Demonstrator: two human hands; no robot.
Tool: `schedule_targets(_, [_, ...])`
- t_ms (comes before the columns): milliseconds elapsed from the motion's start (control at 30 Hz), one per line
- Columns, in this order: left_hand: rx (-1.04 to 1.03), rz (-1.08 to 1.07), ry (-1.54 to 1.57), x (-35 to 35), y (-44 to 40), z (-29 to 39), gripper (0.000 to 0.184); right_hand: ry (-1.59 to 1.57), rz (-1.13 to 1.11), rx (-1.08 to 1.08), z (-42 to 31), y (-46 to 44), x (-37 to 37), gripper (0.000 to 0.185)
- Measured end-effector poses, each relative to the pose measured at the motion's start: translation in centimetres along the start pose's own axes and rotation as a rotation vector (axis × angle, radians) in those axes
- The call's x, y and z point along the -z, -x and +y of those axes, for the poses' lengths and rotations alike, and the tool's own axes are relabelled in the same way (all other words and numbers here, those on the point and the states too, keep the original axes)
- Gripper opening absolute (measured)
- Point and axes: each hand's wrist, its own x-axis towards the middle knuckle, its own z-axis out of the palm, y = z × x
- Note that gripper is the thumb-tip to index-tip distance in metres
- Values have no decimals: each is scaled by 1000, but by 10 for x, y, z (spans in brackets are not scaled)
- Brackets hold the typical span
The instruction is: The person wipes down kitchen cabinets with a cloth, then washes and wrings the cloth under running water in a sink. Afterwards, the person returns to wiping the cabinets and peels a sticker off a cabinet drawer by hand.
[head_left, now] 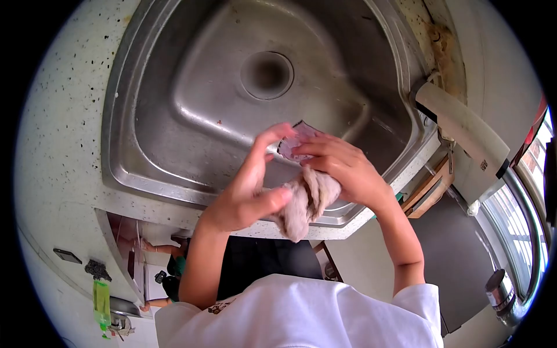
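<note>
Cloth [313,194] in right hand [351,167], bunched under its curled fingers and hanging at its near side; beyond both hands, the sink [220,110]. Left hand [243,194] just beside, fingers spread apart. Apparently in step of gathering or folding the cloth. Next, probably calls for closing left fingers round the loose part.

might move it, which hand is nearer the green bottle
Left. The left hand is ahead and right of the bottle; the right hand, holding the cloth, is farther right.
</note>
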Motion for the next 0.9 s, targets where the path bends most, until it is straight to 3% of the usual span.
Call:
schedule_targets(67, [64, 90, -79, -6, 9, -2, 91, -102, 150, 73, 2, 3, 6, 36])
schedule_targets(100, [152, -62, 162, -1, 7, -8, 97, -65, 231, 145, 1, 1, 9, 30])
schedule_targets(133, [153, -59, 162, 0, 5, -12, 97, -68, 231, 147, -1, -2, 11, 30])
schedule_targets(200, [514, -319, 680, 0, -1, -15, 90, 18, 360, 238, -5, -11, 13, 25])
schedule_targets(333, [639, -509, 643, -11, -14, -17, 76, 143, 218, 204, -2, -15, 19, 23])
schedule_targets(400, [459, -339, 167, -14, -15, -21, 46, 151, 168, 208, 6, -13, 16, 26])
schedule_targets(433, [381, -222, -84, -16, -14, -21, 32, 89, 90, 26, 7, -10, 11, 32])
schedule_targets(467, [382, -218, -85, -14, -15, -18, 32, 28, 11, -156, 7, -8, 7, 39])
schedule_targets(500, [417, -72, -462, -11, -18, -16, 36, -26, -84, -339, 2, -12, 5, 49])
schedule_targets(533, [444, 81, -838, -10, -21, -10, 41, -29, -86, -337, -2, -12, -3, 49])
schedule_targets(567, [467, 110, -1075, -10, -24, 0, 46, -89, -186, -488, -3, -10, -14, 47])
schedule_targets(600, [459, 111, -1084, -5, -28, 1, 46, -146, -278, -639, -3, -12, -19, 46])
schedule_targets(633, [384, 48, -1224, 0, -28, -1, 45, -147, -276, -637, -4, -16, -19, 46])
schedule_targets(700, [197, -72, -1446, 6, -28, 3, 40, -474, -470, -803, -6, -24, -18, 46])
schedule_targets(733, [204, -67, -1456, 7, -28, 6, 40, -479, -470, -792, -5, -19, -24, 46])
schedule_targets(800, [72, -354, -1615, 13, -27, 7, 36, -801, -430, -771, -4, -7, -42, 49])
schedule_targets(833, [-88, -425, -1672, 16, -20, 1, 29, -926, -652, -782, -12, -14, -26, 49])
schedule_targets(867, [-85, -426, -1678, 18, -19, -2, 29, -1048, -666, -775, -13, -1, -36, 39])
schedule_targets(900, [-409, -380, -1636, 16, -18, -4, 24, -1331, -726, -827, -18, 4, -36, 35])
